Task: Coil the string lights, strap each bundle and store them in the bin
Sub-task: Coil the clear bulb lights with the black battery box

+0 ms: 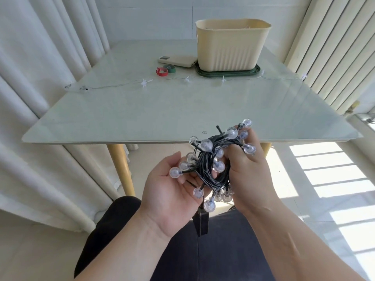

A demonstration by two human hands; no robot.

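Observation:
A coiled bundle of black-wired string lights (211, 165) with clear round bulbs sits between both hands, in front of the table's near edge. My left hand (172, 191) cups it from below, palm up, fingers curled under the wires. My right hand (249, 175) grips the bundle's right side, bulbs poking out between its fingers. A black plug box (200, 222) dangles beneath. A second string with clear star lights (145, 82) lies stretched across the table. A red strap (161, 72) and a green strap (169, 68) lie beside the cream bin (231, 47) at the back.
The bin stands on a dark green lid (256, 71) on the pale glass-topped table (121, 118). A cream power bank (178, 60) lies left of the bin. White curtains hang at the left and vertical blinds at the right. My dark-trousered legs are below.

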